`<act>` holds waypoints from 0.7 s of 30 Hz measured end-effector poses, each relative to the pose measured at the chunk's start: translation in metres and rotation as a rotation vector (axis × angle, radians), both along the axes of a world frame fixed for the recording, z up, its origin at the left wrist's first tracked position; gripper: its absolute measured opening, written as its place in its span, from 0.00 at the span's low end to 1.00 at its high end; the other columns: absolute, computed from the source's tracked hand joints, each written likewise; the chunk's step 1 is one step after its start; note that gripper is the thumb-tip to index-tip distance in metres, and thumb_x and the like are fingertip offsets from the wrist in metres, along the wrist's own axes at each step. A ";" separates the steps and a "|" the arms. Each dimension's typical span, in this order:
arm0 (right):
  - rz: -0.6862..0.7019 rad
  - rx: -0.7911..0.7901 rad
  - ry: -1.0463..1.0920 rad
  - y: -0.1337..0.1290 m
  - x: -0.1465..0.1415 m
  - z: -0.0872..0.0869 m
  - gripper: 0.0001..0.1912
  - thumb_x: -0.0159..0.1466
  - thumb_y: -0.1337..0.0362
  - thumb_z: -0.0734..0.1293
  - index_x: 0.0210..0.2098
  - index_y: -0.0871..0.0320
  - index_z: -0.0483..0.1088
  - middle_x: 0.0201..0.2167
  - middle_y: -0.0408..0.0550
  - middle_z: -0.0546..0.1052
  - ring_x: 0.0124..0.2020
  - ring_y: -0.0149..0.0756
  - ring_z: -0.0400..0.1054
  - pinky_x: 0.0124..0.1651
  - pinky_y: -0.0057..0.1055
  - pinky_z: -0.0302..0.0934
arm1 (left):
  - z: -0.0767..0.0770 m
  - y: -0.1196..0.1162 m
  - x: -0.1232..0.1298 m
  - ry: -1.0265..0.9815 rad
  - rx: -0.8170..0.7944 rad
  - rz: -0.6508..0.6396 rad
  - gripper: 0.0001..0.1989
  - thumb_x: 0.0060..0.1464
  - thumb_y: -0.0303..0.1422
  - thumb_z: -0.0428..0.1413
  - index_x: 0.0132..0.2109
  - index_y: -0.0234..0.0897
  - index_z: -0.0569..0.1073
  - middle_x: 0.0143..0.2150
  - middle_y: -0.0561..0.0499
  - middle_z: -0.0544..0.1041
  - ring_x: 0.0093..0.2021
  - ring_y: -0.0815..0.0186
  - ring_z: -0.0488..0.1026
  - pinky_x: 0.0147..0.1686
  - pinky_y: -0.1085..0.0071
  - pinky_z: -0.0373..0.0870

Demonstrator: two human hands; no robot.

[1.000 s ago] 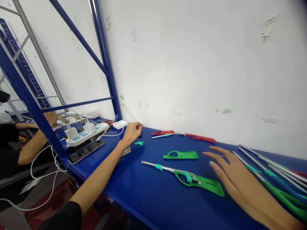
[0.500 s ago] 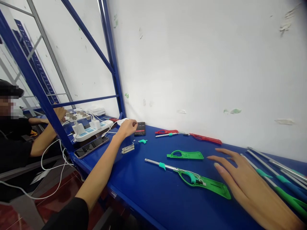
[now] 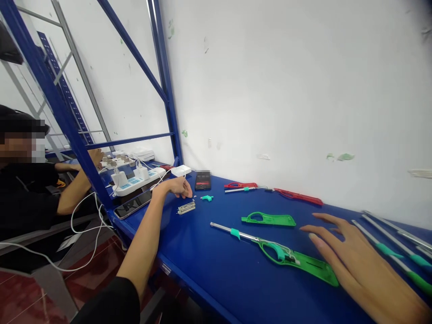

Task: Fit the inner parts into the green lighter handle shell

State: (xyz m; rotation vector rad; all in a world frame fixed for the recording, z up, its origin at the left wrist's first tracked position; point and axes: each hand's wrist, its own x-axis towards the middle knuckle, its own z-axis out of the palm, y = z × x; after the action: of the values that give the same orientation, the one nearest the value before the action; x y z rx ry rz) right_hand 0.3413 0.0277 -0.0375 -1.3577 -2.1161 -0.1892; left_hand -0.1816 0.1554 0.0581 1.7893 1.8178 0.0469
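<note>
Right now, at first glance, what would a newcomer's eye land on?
Probably the opened green lighter lying mid-table on the blue tabletop, its long metal tube pointing left and the spread right hand beside it. Next, the loose green half-shell just beyond it and the red pieces near the white wall. The curled left hand is farther left, near a small teal piece.

The lighter casing (image 3: 319,269) is green, the table (image 3: 222,265) blue.

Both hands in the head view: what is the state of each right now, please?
Left hand: partly closed; whether it holds something cannot be told.
Right hand: open and spread, holding nothing visible.
</note>
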 end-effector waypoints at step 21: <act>0.014 0.003 -0.005 -0.007 -0.006 -0.003 0.21 0.77 0.44 0.55 0.56 0.40 0.75 0.68 0.47 0.68 0.65 0.54 0.68 0.67 0.62 0.63 | -0.003 -0.001 0.011 -0.109 -0.059 0.006 0.18 0.70 0.40 0.61 0.61 0.36 0.74 0.60 0.42 0.76 0.55 0.55 0.78 0.53 0.53 0.80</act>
State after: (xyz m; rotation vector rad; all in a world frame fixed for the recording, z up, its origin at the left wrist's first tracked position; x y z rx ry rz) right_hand 0.3353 0.0202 -0.0406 -1.3420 -2.1279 -0.1907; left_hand -0.1705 0.1544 0.0549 1.7069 1.7305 0.0900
